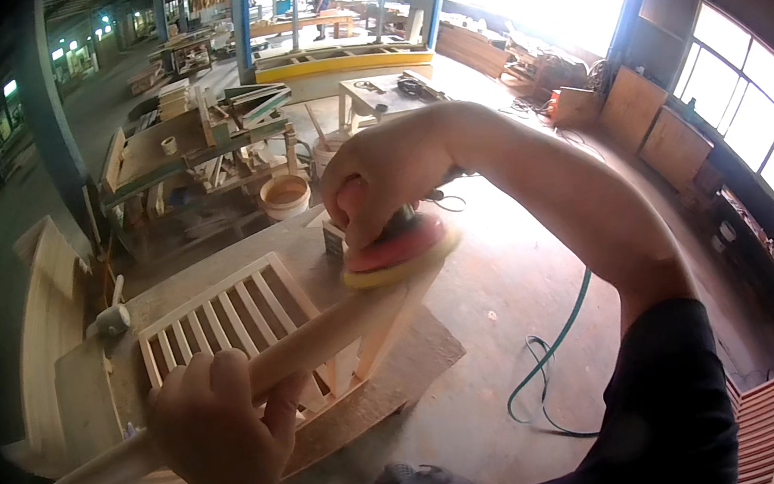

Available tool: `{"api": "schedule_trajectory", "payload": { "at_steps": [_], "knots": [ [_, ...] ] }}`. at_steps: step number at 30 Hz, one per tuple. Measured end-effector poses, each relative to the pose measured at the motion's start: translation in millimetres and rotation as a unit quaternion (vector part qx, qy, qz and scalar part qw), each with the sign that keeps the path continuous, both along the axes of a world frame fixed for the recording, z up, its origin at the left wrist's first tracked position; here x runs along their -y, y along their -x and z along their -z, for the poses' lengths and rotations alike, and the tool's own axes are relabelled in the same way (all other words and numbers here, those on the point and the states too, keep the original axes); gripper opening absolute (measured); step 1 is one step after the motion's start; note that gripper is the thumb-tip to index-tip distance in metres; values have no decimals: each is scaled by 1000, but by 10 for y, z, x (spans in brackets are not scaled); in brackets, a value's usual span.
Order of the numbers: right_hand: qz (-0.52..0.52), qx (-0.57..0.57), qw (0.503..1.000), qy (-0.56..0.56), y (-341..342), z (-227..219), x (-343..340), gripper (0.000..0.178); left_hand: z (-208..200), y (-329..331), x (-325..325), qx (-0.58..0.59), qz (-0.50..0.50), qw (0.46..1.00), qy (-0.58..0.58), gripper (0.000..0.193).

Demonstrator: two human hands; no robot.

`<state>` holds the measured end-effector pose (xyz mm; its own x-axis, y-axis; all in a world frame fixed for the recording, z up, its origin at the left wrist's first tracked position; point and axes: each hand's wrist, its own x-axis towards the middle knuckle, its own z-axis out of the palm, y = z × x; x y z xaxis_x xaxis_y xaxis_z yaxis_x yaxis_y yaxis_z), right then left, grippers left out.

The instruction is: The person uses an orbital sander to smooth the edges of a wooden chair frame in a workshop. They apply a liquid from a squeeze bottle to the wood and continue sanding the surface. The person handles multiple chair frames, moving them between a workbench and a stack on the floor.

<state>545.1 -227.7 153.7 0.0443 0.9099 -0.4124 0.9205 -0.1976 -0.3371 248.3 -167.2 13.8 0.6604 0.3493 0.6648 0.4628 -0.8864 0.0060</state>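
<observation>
My left hand (220,422) is wrapped around a long, pale, rounded wooden rail (326,335) that runs slantwise from lower left to upper right. Out at the rail's far end, my right hand (388,173) grips a round disc sander (398,244) with a red body and a yellow pad. The sander's pad rests on the wood, and its top is partly covered by my fingers. Beneath and behind the rail lies a slatted wooden frame (226,310), apparently joined to it; my left hand hides part of that joint.
A mallet (113,319) lies on the bench (182,293) at left, beside a curved wooden panel (53,335). Beyond the bench stands a bucket (286,197). A green hose (568,327) loops across the floor at right. Another cluttered workbench (154,147) stands farther back.
</observation>
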Motion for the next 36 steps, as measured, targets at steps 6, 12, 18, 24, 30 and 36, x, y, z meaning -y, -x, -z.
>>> {"api": "schedule_trajectory", "payload": {
  "at_steps": [6,12,18,24,30,36],
  "knots": [
    [-2,230,888,-397,365,403,897,40,98,7,-49,1,-13,1000,-12,59],
    [131,275,699,-647,803,1480,1266,48,103,-21,-57,15,26,1000,-7,54],
    [242,193,563,-767,870,2836,957,65,55,-14,-85,20,31,997,-65,47],
    [249,202,594,-738,826,2745,1021,68,74,6,-97,27,31,997,-67,46],
    [199,217,753,-588,891,1143,1187,47,106,-5,-69,20,21,999,-46,49],
    [88,126,967,-204,324,139,507,55,73,7,-71,-1,2,1000,-19,52]
  ]
}}
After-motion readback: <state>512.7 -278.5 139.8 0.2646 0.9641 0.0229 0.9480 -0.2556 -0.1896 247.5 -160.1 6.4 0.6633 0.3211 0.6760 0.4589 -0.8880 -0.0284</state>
